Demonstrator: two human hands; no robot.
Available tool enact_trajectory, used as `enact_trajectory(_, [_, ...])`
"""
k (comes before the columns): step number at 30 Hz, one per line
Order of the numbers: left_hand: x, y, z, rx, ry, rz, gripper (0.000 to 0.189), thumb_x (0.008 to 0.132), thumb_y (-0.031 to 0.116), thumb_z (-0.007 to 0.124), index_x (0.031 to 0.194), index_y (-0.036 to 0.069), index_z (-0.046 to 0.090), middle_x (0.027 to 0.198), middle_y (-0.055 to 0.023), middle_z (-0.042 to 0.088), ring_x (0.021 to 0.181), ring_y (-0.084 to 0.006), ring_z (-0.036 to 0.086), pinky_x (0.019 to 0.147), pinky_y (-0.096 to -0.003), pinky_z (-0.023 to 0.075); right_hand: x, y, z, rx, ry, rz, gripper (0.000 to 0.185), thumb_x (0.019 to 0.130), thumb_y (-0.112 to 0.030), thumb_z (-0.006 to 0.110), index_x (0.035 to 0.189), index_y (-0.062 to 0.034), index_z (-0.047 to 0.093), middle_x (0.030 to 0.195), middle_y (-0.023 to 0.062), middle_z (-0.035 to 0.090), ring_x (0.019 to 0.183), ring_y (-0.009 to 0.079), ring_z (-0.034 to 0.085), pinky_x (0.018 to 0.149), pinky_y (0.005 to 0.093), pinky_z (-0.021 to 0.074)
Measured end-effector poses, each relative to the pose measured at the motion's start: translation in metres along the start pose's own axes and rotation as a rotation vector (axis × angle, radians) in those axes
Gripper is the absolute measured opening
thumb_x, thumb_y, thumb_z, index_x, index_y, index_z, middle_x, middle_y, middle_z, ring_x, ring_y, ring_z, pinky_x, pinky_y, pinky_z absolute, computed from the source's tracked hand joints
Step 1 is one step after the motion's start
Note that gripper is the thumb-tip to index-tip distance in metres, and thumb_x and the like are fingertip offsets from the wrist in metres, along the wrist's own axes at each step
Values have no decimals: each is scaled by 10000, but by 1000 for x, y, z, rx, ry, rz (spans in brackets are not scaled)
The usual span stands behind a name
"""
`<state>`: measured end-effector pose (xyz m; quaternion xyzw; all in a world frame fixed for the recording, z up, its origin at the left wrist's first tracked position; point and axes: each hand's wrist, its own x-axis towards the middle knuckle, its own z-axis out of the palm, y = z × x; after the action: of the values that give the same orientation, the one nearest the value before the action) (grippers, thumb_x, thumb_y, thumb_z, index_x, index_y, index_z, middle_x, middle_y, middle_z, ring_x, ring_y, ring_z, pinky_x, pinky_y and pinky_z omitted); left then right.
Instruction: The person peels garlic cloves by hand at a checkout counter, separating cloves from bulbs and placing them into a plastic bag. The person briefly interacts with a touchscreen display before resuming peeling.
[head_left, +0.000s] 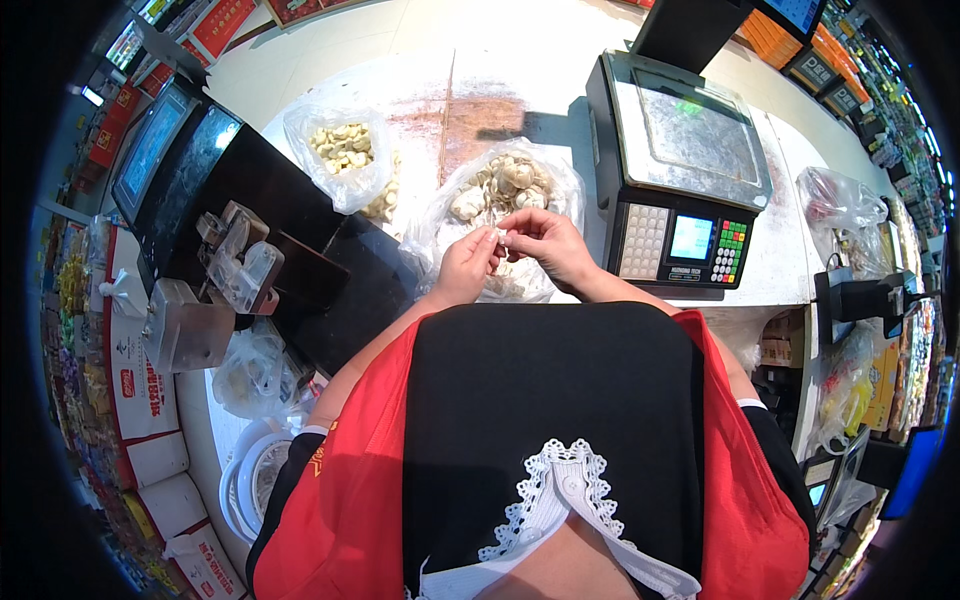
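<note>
My left hand (469, 266) and my right hand (550, 246) meet fingertip to fingertip over the near part of an open plastic bag of garlic bulbs (517, 176). Both hands pinch something small between their fingertips, seemingly a garlic clove, mostly hidden by the fingers. Whole bulbs lie in the far part of the bag, with papery garlic skins (517, 285) nearer to me, partly under my hands. To the left, a second plastic bag (300, 142) stands open with many peeled garlic cloves (343, 148) inside. More pale cloves show through plastic beside it.
A weighing scale (694, 142) with a metal platter and keypad stands right of the garlic. A black checkout terminal (217, 165) and a clear plastic device (244, 262) are at the left. Plastic bags (840, 199) lie at the right edge. White round baskets (259, 480) sit low at the left.
</note>
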<state>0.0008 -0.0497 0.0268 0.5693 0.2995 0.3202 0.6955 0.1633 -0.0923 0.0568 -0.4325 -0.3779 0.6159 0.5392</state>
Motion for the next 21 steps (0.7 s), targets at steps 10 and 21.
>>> enact_trajectory(10, [4, -15, -2, 74, -7, -5, 232, 959, 207, 435, 817, 53, 533, 698, 18, 495, 607, -42, 432, 563, -178, 354, 1, 1, -4, -299, -9, -44, 152, 811, -71, 634, 923, 27, 601, 799, 51, 630, 698, 93, 586, 658, 236, 488])
enact_trajectory(21, [9, -16, -14, 77, 171, -133, 176, 917, 193, 520, 846, 41, 573, 728, 25, 511, 578, -38, 434, 528, -187, 371, 1, 0, -6, -96, 58, 36, 159, 808, -59, 632, 939, 28, 612, 775, 54, 621, 692, 108, 587, 661, 236, 488])
